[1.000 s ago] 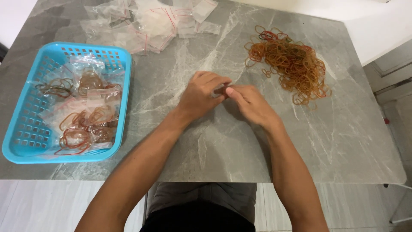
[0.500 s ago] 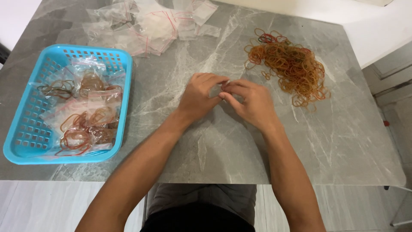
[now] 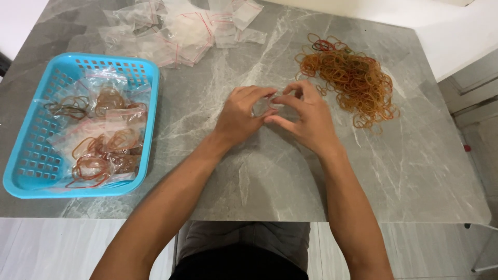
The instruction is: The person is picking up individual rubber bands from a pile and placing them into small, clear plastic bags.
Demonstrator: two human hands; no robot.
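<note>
A small clear plastic bag (image 3: 265, 105) sits at the middle of the grey marble table (image 3: 415, 171), pinched between the fingertips of both hands, the left hand (image 3: 241, 115) gripping it from 9 o'clock and the right hand (image 3: 306, 116) from 3 o'clock. A loose heap of rubber bands (image 3: 353, 78) lies near the right hand at 2 o'clock. A pile of empty clear bags (image 3: 181, 28) lies at 11 o'clock, and a blue basket (image 3: 31, 166) of filled bags stands well apart at 9 o'clock.

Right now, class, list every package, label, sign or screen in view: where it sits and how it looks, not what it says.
Empty small clear bags: heaped at the table's far edge, red-striped tops.
Filled clear bags: in the blue basket, left, holding brownish rubber bands.
One small clear bag: between the left hand and right hand, mid-table.
No labels, signs or screens.
</note>
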